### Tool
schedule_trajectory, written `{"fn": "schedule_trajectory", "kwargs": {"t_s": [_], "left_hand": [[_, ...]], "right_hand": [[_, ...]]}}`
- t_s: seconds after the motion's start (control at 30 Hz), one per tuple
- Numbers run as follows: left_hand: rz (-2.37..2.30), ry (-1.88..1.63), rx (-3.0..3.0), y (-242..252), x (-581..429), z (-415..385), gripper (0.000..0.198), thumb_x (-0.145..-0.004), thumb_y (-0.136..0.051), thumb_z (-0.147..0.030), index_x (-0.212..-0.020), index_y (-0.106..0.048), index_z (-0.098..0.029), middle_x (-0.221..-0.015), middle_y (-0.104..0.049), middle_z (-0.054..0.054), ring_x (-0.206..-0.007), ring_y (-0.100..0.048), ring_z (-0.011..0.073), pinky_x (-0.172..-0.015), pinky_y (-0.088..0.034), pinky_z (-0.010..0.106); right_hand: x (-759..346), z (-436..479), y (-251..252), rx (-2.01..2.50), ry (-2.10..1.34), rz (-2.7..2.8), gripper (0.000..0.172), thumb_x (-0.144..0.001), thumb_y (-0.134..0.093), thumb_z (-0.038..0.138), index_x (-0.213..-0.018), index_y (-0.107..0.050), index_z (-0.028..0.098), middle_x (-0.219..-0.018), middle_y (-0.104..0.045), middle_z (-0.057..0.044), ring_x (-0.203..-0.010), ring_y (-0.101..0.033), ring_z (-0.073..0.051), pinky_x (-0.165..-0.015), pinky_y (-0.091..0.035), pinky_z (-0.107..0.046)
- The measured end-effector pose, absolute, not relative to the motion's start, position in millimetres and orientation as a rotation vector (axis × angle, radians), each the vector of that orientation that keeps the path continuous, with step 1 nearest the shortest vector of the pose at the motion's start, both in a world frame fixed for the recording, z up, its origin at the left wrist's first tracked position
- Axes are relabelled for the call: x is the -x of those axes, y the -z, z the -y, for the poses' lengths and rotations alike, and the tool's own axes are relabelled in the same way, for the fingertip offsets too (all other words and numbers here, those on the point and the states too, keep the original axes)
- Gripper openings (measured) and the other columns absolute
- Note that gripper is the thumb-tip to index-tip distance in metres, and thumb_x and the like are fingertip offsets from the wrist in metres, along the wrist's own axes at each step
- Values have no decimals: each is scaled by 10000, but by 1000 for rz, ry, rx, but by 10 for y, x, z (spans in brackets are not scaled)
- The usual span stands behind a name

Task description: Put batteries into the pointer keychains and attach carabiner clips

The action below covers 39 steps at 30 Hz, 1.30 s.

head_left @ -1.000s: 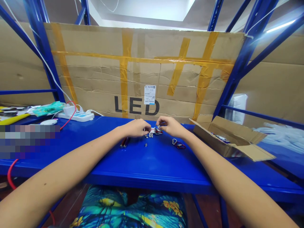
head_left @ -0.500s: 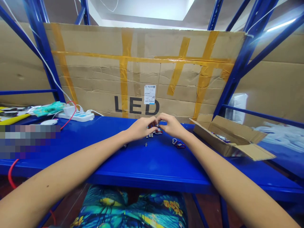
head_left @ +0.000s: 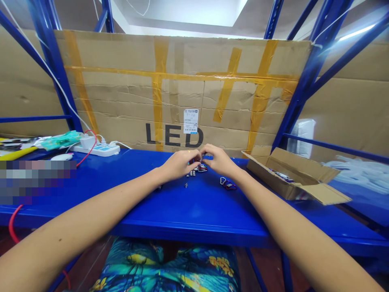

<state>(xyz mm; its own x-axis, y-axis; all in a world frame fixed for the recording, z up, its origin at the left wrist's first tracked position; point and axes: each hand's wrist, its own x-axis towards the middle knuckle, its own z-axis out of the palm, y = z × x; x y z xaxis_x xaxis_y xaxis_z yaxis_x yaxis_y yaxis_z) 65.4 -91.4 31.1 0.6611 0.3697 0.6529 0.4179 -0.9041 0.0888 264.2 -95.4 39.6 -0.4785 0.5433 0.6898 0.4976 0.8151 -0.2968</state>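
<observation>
My left hand (head_left: 182, 164) and my right hand (head_left: 217, 159) meet fingertip to fingertip above the blue table (head_left: 182, 211). Both are closed in a pinch, and what they hold between them is too small and hidden to name. Just below the fingers lies a cluster of shiny coloured metal pieces (head_left: 201, 168). Several small silver parts (head_left: 192, 173) sit beside it under my left hand, and one more silver part (head_left: 186, 185) lies nearer me. Close to my right wrist are a silver carabiner (head_left: 223, 181) and a dark red and blue carabiner (head_left: 230, 185).
An open cardboard box (head_left: 270, 174) with metal pieces inside stands at the right. A white power strip (head_left: 101, 149) with a red cable (head_left: 88, 152) is at the back left. A large cardboard sheet (head_left: 127, 101) marked LED closes off the back.
The fingertips shift very slightly against each other, while both arms stay in place. The view drifts a little; the things on the table lie as before.
</observation>
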Motion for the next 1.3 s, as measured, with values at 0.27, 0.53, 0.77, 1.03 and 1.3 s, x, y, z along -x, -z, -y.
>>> {"fn": "schedule_trajectory", "kwargs": {"t_s": [0.27, 0.53, 0.77, 1.03, 1.3], "left_hand": [[663, 1112, 2803, -315, -650, 917, 63, -895, -554, -193, -944, -589, -178, -861, -695, 19, -759, -633, 132, -674, -467, 257], [682, 1126, 2821, -310, -651, 922, 85, -884, -544, -169, -946, -603, -173, -859, -700, 20, -750, -633, 131, -666, -462, 255], [628, 1113, 2785, -298, -647, 916, 94, -897, -535, -193, -968, -593, -176, -865, -688, 29, -753, -627, 136, -660, -464, 259], [533, 939, 2634, -276, -601, 866, 185, -933, -503, -245, -1042, -642, -190, -919, -674, 55, -807, -635, 154, -693, -474, 270], [544, 977, 2592, -299, -600, 890, 197, -931, -486, -243, -1004, -656, -176, -910, -702, 60, -779, -641, 146, -681, -477, 268]], "right_hand": [[-2653, 904, -353, 812, -224, 2095, 140, -713, -580, 87, -798, -634, 186, -864, -651, -37, -867, -606, -190, -831, -468, -355], [-2656, 899, -347, 817, -208, 2107, 139, -718, -580, 88, -802, -639, 181, -859, -655, -40, -856, -608, -190, -815, -468, -349], [-2662, 893, -350, 815, -212, 2099, 140, -720, -568, 91, -799, -632, 187, -858, -652, -37, -857, -607, -191, -822, -472, -358], [-2678, 889, -366, 819, -228, 2092, 90, -733, -603, 135, -796, -638, 190, -856, -658, -43, -856, -610, -195, -838, -486, -378], [-2700, 866, -364, 817, -322, 2060, 87, -723, -604, 146, -798, -626, 186, -865, -668, -51, -864, -620, -198, -859, -494, -391]]}}
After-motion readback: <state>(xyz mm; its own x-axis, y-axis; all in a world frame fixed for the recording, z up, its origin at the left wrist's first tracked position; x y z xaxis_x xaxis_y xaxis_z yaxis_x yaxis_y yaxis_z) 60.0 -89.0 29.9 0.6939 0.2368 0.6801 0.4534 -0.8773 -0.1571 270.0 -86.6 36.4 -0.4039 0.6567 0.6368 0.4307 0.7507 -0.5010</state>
